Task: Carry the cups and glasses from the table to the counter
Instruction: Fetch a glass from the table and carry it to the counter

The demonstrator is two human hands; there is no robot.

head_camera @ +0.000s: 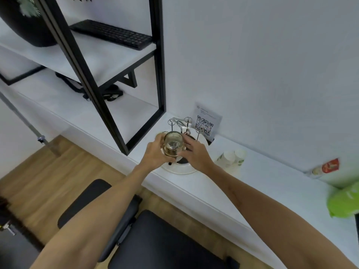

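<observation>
Black-framed shelf unit (108, 78) at 10 o'clock, w/ black keyboard (112, 34) on its upper shelf and dark plant pot (25, 26) at 11 o'clock. QR-code card (206, 123) just right of centre, against the wall. Stacked paper cups (232, 157) at 3 o'clock; green bag (344, 202) further right. Black chair (151, 235) at 6 o'clock on wood floor (38, 167).

A white card (208, 121) stands against the far wall on the counter (252, 183), showing a QR code; the small print above the code is too blurred to read. A red packet (330, 166) farther right bears illegible markings.
</observation>
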